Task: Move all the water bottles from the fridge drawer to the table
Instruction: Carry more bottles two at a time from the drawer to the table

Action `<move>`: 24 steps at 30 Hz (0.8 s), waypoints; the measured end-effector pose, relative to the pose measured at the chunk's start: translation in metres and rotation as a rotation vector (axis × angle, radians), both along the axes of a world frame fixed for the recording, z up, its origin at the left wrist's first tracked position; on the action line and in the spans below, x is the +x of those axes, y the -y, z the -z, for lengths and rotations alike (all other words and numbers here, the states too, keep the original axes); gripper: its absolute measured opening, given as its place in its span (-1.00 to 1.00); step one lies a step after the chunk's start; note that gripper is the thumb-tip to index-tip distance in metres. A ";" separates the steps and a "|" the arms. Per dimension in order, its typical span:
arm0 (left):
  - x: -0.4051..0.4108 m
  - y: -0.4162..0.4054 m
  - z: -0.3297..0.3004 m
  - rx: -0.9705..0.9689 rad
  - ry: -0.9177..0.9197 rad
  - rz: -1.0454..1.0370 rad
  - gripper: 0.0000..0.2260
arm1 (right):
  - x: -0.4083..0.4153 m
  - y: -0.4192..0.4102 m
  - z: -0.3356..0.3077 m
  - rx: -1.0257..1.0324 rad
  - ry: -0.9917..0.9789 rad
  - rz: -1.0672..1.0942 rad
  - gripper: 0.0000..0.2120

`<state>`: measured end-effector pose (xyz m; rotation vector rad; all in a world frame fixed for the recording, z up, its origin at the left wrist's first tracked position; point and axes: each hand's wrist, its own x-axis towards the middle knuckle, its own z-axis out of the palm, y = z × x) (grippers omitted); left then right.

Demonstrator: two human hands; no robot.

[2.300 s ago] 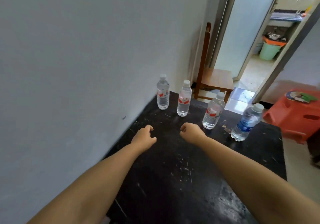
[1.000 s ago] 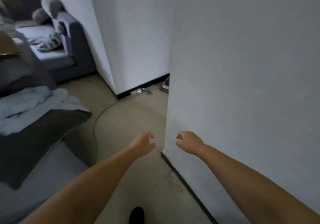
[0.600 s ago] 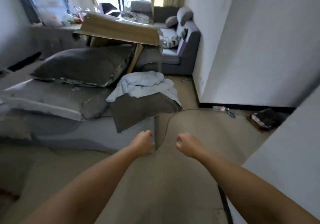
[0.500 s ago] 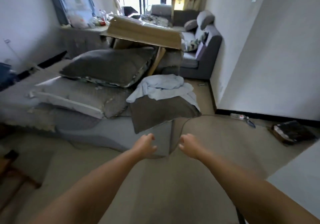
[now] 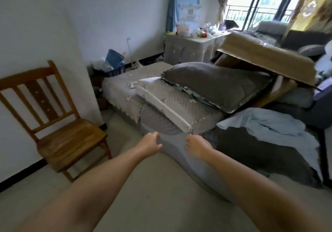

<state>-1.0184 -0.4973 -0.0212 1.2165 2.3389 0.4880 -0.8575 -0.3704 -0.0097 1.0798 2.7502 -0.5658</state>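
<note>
No water bottle, fridge or black table shows in the head view now. My left hand (image 5: pixel 150 142) and my right hand (image 5: pixel 196 145) are stretched out in front of me at the same height, a short gap between them. Both hang with loosely curled fingers and hold nothing. They hover over the beige floor just before a pile of cushions.
A wooden chair (image 5: pixel 59 124) stands against the wall at the left. A heap of grey cushions (image 5: pixel 206 88), a cardboard sheet (image 5: pixel 265 55) and a pale blue cloth (image 5: pixel 269 124) fills the middle and right. A cluttered side table (image 5: pixel 190 44) stands by the balcony door.
The view has swung left, away from the black table with its bottles, past the white wall, into the living room. Both hands stay empty and keep their pose.
</note>
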 end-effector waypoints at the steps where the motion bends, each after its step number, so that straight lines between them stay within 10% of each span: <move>1: -0.017 0.011 0.003 -0.005 0.008 -0.049 -0.65 | -0.024 0.001 0.003 0.000 0.012 -0.054 -0.73; 24: -0.332 0.159 0.000 0.049 0.129 -0.998 -0.77 | -0.538 0.083 0.008 -0.031 0.026 -0.928 -0.82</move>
